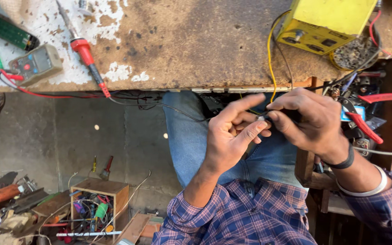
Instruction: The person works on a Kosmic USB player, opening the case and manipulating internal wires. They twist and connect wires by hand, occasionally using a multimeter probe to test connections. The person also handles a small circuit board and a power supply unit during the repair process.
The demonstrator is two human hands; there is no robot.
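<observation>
a: the left hand [232, 136] and right hand [309, 120] meet over the lap, just below the counter [182, 50] edge. both pinch a small pale wire end [263, 119] between thumb and fingertips, index fingers stretched out. it sits right between the two hands.

b: so neither hand is loose?

a: no, both are closed on that same tip. a black wire [159, 105] runs off from the left hand toward the red soldering iron [87, 56] up on the counter.

b: what could go wrong?

a: my guess: the tip is tiny, so a slack pinch could drop it to the floor, among the clutter by the wooden box [100, 204]. a tug on the black wire might drag the iron off the edge. the yellow wire [269, 59] above the right hand could snag a finger too.
</observation>
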